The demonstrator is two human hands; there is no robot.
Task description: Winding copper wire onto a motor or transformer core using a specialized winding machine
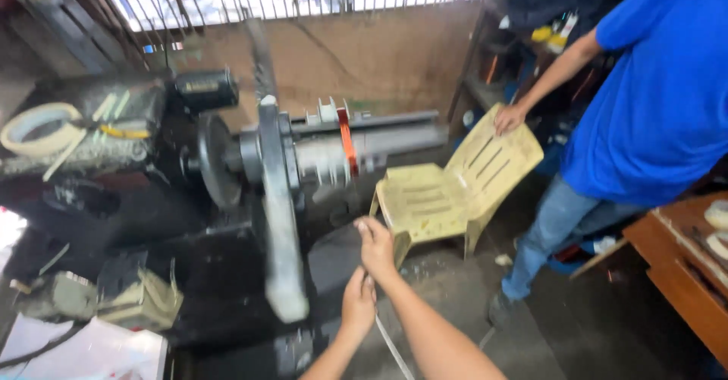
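Both hands pinch a thin pale strip (390, 346) — right hand (377, 247) closed on it up high, left hand (359, 304) just below. It looks light and bendy — best held between fingertips.

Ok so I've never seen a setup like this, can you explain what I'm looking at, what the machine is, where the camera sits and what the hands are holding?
The picture comes from a camera worn on a person's head, looking down at their own two bare hands. The right hand and the left hand are both closed around a thin pale strip that trails down past the arms; the right is higher, nearer the machine. In front of them is a dark metal machine with a horizontal shaft and a spool wound with orange wire. It looks like a winding machine, though that is a guess. On the left bench lies a roll of tape. Behind the machine stands a yellow plastic chair, and another person in a blue shirt rests a hand on its back.
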